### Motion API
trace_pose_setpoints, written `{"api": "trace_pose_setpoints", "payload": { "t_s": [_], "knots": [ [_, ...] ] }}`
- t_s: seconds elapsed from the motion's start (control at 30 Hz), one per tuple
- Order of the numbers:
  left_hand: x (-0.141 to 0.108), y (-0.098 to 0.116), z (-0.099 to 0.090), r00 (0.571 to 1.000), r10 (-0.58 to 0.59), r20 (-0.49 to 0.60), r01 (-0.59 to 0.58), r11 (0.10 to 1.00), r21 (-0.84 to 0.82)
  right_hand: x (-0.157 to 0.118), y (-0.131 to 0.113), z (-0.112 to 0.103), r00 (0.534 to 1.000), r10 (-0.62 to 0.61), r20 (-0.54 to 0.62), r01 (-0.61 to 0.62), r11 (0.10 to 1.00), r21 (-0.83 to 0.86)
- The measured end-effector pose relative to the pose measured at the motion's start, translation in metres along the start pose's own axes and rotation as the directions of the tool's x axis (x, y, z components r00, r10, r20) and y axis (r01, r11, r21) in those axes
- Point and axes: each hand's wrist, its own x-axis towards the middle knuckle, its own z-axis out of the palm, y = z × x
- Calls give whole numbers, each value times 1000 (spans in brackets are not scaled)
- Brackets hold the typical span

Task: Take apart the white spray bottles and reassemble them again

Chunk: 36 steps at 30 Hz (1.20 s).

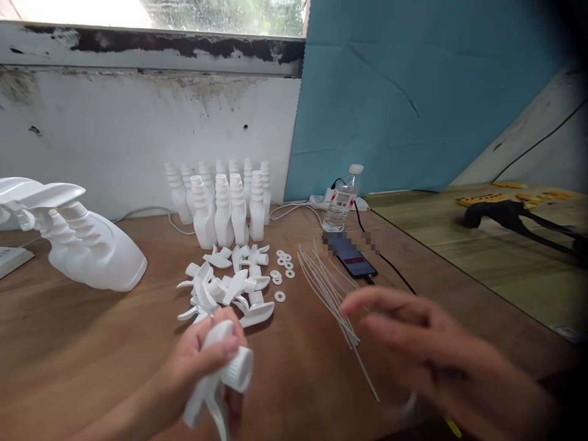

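My left hand (206, 352) is closed around a white trigger spray head (237, 369), its ribbed collar facing right and its trigger hanging down. To the right, my right hand (427, 349) is blurred by motion, with index finger and thumb stretched out and a gap between them. Its fingertips are by a bundle of thin white dip tubes (328, 294) on the table. Below that hand is a faint white smear that I cannot make out. Beyond my left hand lies a pile of white spray heads (236, 285). Several flat white washers (280, 296) lie beside the pile.
Several white bottles (223, 211) stand upright by the wall. Large spray bottles (98, 251) are at the left. A phone (351, 254) with a cable, a clear water bottle (340, 202) and a power strip (361, 204) are at the back right of the brown table (289, 380).
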Motion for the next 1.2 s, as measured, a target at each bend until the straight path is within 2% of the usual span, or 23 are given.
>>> {"api": "trace_pose_setpoints", "payload": {
  "t_s": [0.03, 0.1, 0.23, 0.37, 0.43, 0.53, 0.6, 0.67, 0.73, 0.8, 0.87, 0.97, 1.1, 1.2],
  "knots": [
    [2, -1, -6, 1000, 16, -17, -16, 1000, -14, 4, -5, -13, 993, -59, -99, 61, 998, 12],
    [10, -8, -16, 999, 32, -12, -32, 999, -37, 20, -10, -38, 971, -88, -223, 95, 995, 22],
    [30, -40, -23, 998, 6, 69, -2, 998, -58, 78, 8, -72, 959, -89, -270, 105, 993, 47],
    [40, -61, -26, 990, -24, 139, 28, 999, -26, 128, 36, -94, 919, -173, -354, 122, 979, -161],
    [40, -63, -30, 988, -14, 155, 17, 1000, -20, 140, 44, -102, 868, -292, -401, 160, 930, -330],
    [39, -62, -34, 989, 8, 145, -1, 999, -46, 138, 51, -105, 776, -485, -403, 214, 803, -556],
    [39, -62, -35, 990, 12, 143, -2, 998, -67, 125, 58, -99, 741, -574, -350, 200, 685, -700],
    [40, -62, -36, 988, 12, 151, 0, 997, -75, 107, 70, -87, 734, -630, -254, 139, 506, -851],
    [40, -62, -36, 988, 12, 153, 0, 997, -81, 91, 86, -75, 744, -655, -132, 62, 264, -962],
    [41, -62, -36, 989, 15, 148, -2, 996, -89, 81, 103, -68, 747, -665, -19, 12, 43, -999],
    [41, -61, -36, 989, 20, 147, -6, 995, -97, 79, 115, -69, 742, -668, 61, -14, -107, -994],
    [42, -61, -38, 989, 37, 142, -22, 994, -108, 89, 119, -84, 738, -668, 99, -46, -196, -980],
    [42, -62, -43, 992, 82, 94, -68, 988, -141, 109, 110, -111, 767, -624, 147, 4, -225, -974],
    [42, -61, -44, 994, 91, 65, -79, 983, -165, 122, 105, -125, 771, -617, 155, 7, -235, -972]
  ]
}}
